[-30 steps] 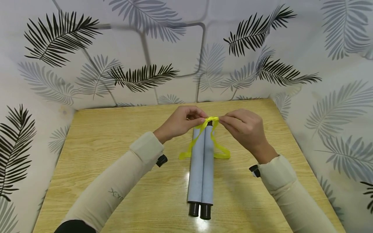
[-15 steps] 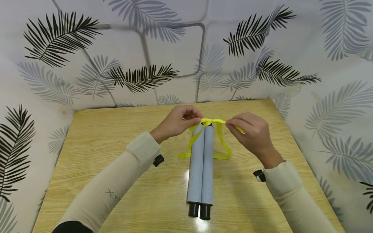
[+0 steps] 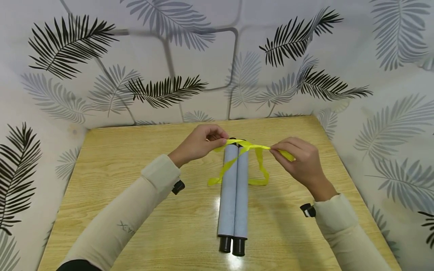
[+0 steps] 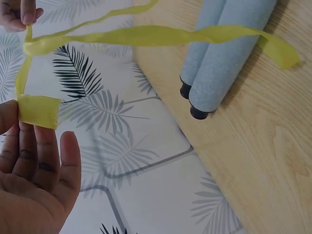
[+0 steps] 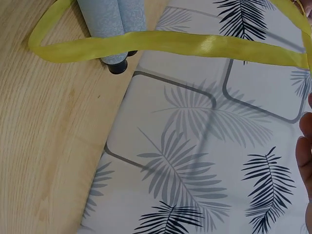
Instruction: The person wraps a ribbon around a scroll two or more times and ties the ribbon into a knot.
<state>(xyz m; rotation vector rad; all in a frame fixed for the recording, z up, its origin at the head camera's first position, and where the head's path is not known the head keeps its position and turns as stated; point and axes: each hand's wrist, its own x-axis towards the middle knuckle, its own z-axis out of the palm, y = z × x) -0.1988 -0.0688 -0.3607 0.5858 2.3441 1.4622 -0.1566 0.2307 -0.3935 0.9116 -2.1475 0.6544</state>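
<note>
Two pale blue-grey rolls (image 3: 228, 195) with black end caps lie side by side on the table. A yellow ribbon (image 3: 224, 171) runs beneath them and rises on both sides to a crossing above their far ends. In the left wrist view that crossing looks like a small knot (image 4: 34, 48). My left hand (image 3: 200, 145) pinches one end of the ribbon between thumb and forefinger, and a short tail (image 4: 40, 110) hangs past the fingers. My right hand (image 3: 300, 158) pinches the other end, its tail showing against the palm. In the right wrist view only fingertips (image 5: 305, 146) show.
The wooden table (image 3: 135, 210) extends around the rolls. Behind it and at both sides hangs white cloth with a leaf pattern (image 3: 210, 67), close past the table's far edge. A small black camera sits at each wrist.
Both hands have drawn apart sideways, the right also nearer the body. The ribbon between them has lengthened and its bunched loop has narrowed to a taut crossing. The rolls stay put.
</note>
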